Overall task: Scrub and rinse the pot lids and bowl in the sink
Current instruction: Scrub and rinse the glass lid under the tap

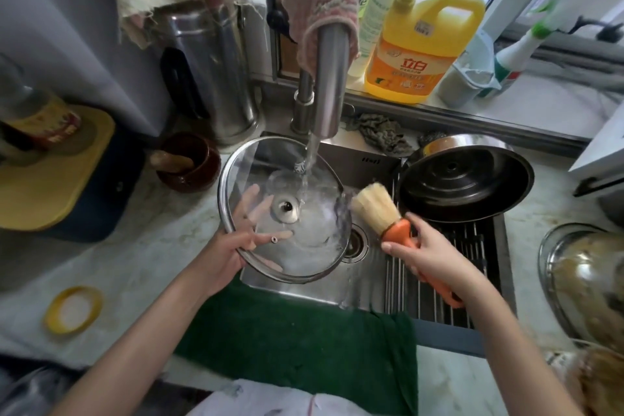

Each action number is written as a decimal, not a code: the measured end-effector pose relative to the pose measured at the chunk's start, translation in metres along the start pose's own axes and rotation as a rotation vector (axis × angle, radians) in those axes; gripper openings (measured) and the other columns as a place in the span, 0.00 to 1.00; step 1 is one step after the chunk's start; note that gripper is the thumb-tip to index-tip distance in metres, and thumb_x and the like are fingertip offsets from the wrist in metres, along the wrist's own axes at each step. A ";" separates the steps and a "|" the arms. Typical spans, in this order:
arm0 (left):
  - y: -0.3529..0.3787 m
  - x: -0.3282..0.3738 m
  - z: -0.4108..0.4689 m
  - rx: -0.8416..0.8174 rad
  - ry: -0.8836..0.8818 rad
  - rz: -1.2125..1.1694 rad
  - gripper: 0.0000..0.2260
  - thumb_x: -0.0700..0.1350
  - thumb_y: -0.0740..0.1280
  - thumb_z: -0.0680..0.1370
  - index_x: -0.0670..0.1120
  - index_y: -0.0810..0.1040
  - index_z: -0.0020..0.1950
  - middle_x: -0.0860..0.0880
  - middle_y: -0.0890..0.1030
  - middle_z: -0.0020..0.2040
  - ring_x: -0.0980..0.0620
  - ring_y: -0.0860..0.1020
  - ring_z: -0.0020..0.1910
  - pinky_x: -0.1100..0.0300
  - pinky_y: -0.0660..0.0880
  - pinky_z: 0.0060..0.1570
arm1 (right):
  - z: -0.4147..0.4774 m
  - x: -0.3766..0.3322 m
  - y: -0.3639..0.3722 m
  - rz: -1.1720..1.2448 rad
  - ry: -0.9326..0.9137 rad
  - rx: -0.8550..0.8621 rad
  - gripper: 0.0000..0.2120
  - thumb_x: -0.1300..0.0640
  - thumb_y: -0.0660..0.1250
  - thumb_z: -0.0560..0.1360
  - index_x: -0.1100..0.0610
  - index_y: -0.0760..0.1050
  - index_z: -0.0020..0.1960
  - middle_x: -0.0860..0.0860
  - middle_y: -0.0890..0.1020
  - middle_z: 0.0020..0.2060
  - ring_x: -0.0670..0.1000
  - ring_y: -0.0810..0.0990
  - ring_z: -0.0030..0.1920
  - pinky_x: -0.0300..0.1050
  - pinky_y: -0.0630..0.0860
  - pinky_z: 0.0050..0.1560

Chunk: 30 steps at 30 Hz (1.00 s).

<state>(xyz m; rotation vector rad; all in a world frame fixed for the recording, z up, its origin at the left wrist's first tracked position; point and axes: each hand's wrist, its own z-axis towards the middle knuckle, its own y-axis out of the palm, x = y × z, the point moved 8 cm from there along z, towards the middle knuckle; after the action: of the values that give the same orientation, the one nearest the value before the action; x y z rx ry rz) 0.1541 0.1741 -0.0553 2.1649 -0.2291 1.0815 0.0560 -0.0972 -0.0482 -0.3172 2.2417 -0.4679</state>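
Observation:
My left hand (233,243) holds a round glass pot lid (256,162) by its left rim over the sink (364,277), fingers spread under the glass. Water from the faucet (329,84) runs onto the lid's inner face near its metal centre. My right hand (429,253) grips the orange handle of a scrubbing brush (374,208), whose pale bristles sit just right of the lid's rim. A dark metal lid (466,179) leans upside down at the sink's back right. Another steel-rimmed lid (580,277) lies on the counter at the far right.
A yellow detergent jug (422,47) and bottles stand on the sill behind the faucet. A steel canister (212,67), a brown mortar (189,162) and a yellow board (57,176) sit at the left. A drying rack (472,257) spans the sink's right half. A green towel (297,338) drapes the front edge.

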 end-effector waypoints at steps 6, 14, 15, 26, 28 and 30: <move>0.015 0.020 0.003 -0.107 0.092 0.056 0.47 0.37 0.64 0.60 0.62 0.53 0.76 0.57 0.62 0.75 0.37 0.74 0.65 0.37 0.79 0.39 | 0.034 0.004 0.041 0.687 0.078 0.084 0.08 0.54 0.66 0.76 0.56 0.71 0.53 0.53 0.78 0.39 0.49 0.79 0.34 0.38 0.77 0.32; 0.029 0.027 0.017 -0.291 0.091 -0.215 0.47 0.34 0.67 0.61 0.56 0.54 0.77 0.49 0.59 0.77 0.27 0.65 0.67 0.46 0.81 0.41 | 0.032 -0.042 0.045 1.132 -0.099 -0.032 0.14 0.65 0.64 0.73 0.68 0.75 0.58 0.59 0.81 0.56 0.57 0.84 0.46 0.54 0.82 0.46; 0.031 0.025 0.021 -0.312 0.075 -0.256 0.46 0.34 0.68 0.62 0.56 0.55 0.77 0.48 0.60 0.77 0.26 0.64 0.67 0.48 0.81 0.43 | 0.027 -0.047 0.032 1.079 -0.147 0.002 0.14 0.69 0.63 0.74 0.69 0.73 0.59 0.61 0.81 0.56 0.58 0.84 0.44 0.53 0.83 0.44; 0.038 0.010 0.018 -0.015 -0.093 -0.145 0.33 0.39 0.70 0.61 0.43 0.70 0.66 0.44 0.83 0.54 0.44 0.82 0.49 0.52 0.81 0.42 | -0.013 -0.045 -0.020 0.839 -0.058 0.130 0.09 0.73 0.62 0.73 0.66 0.72 0.52 0.52 0.83 0.31 0.49 0.82 0.30 0.40 0.78 0.29; 0.043 0.027 0.010 -0.066 -0.077 -0.038 0.36 0.41 0.73 0.64 0.48 0.66 0.71 0.48 0.81 0.60 0.43 0.82 0.52 0.52 0.81 0.41 | -0.006 -0.028 0.003 0.866 0.040 0.083 0.10 0.72 0.63 0.71 0.70 0.72 0.52 0.55 0.83 0.36 0.53 0.82 0.34 0.43 0.78 0.35; 0.046 0.041 0.005 -0.099 -0.062 0.071 0.32 0.39 0.65 0.69 0.51 0.63 0.73 0.52 0.77 0.65 0.41 0.80 0.56 0.50 0.80 0.40 | 0.000 -0.019 0.024 0.998 0.095 0.038 0.12 0.72 0.60 0.71 0.73 0.72 0.54 0.63 0.82 0.47 0.59 0.82 0.39 0.50 0.80 0.39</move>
<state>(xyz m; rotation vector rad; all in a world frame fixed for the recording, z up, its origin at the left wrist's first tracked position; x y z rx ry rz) 0.1628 0.1431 -0.0033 2.1178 -0.3821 1.0208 0.0663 -0.0689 -0.0460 0.8335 2.1546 0.0212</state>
